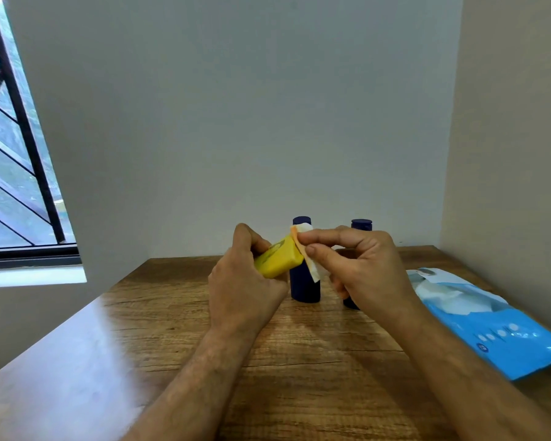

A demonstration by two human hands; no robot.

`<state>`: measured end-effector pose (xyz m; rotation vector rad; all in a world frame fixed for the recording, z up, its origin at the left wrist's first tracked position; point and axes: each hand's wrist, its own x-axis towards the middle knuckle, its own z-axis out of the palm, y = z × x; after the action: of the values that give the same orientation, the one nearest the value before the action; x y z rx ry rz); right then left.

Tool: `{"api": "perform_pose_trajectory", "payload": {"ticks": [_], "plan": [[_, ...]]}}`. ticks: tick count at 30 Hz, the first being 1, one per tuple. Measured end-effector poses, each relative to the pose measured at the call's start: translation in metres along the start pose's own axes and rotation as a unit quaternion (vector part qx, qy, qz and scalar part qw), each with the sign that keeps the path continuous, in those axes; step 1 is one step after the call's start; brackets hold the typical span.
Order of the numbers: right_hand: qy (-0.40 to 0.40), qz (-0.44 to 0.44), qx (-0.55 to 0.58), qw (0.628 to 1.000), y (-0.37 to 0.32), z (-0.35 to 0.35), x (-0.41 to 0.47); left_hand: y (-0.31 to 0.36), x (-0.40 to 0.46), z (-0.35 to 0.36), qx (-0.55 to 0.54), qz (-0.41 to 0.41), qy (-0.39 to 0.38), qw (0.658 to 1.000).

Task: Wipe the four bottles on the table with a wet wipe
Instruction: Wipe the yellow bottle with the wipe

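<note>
My left hand (242,281) grips a yellow bottle (279,261), tilted with its orange cap end up and to the right. My right hand (360,265) pinches a white wet wipe (315,270) against that cap end. Behind my hands, two dark blue bottles stand upright on the wooden table (299,361): one (304,284) in the middle, the other (361,225) to its right and mostly hidden by my right hand. No fourth bottle is in view.
A blue pack of wet wipes (490,326) lies open at the right side of the table, a white wipe showing at its opening. Walls close off the back and right. A barred window (16,154) is at the left.
</note>
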<state>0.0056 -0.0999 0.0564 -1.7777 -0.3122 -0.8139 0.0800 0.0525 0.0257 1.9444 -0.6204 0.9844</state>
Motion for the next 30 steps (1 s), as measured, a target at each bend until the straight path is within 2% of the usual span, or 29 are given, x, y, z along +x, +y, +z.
{"api": "perform_pose_trajectory", "payload": {"ticks": [8, 10, 13, 17, 20, 22, 23, 26, 28, 30], "plan": [[-0.075, 0.01, 0.044, 0.996, -0.007, -0.005, -0.003, -0.003, 0.001, 0.0, -0.018, -0.001, -0.001, 1.0], [-0.054, 0.006, 0.052, 0.997, -0.007, -0.004, -0.002, -0.002, 0.0, 0.0, -0.038, 0.009, -0.011, 0.999], [0.029, 0.006, 0.034, 0.999, -0.005, -0.002, 0.001, 0.002, -0.001, -0.001, -0.072, 0.025, -0.014, 0.997], [0.068, 0.014, 0.103, 0.992, -0.003, -0.004, 0.004, 0.007, -0.001, 0.002, -0.115, 0.038, -0.003, 0.993], [-0.004, 0.024, 0.165, 0.986, -0.004, -0.009, 0.003, 0.007, -0.001, 0.003, -0.123, 0.043, -0.001, 0.991], [-0.07, 0.01, 0.124, 0.99, -0.007, -0.01, 0.002, 0.004, 0.0, 0.002, -0.124, 0.046, -0.002, 0.991], [-0.071, 0.003, 0.092, 0.993, -0.007, -0.009, 0.001, 0.003, 0.0, 0.001, -0.125, 0.044, -0.003, 0.991], [0.013, 0.007, 0.064, 0.998, -0.004, -0.006, 0.004, 0.003, 0.0, 0.002, -0.144, 0.032, -0.009, 0.989], [0.05, 0.017, 0.118, 0.992, -0.002, -0.007, 0.006, 0.005, 0.0, 0.003, -0.205, 0.007, -0.038, 0.978], [0.054, 0.028, 0.181, 0.982, -0.001, -0.01, 0.007, 0.011, 0.002, 0.003, -0.302, -0.05, -0.106, 0.946]]}}
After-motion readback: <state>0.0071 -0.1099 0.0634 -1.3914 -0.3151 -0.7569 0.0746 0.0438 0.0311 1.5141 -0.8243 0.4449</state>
